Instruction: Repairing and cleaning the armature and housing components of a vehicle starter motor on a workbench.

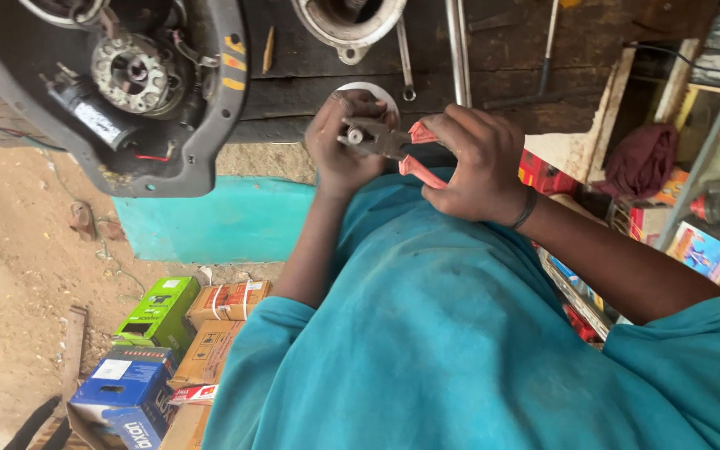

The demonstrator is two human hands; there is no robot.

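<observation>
Right hand [478, 167]: closed around the red handles of grey steel pliers [385, 140].
Left hand [345, 137]: pinched on a small round metal part [354, 135], held at the plier nose above the dark wooden bench [310, 92].
Handling: part judged stiff, light, slippery; best taken by its rim.

Hidden and cut-off parts at the workbench

The left hand [342, 142] covers most of the small metal part [354, 135] it pinches, so its shape cannot be told. The pliers [393, 146] handles vanish inside the right hand [475, 162]. The round metal housing [349, 21] and the grey motor casing [118, 92] are cut by the top edge.
</observation>
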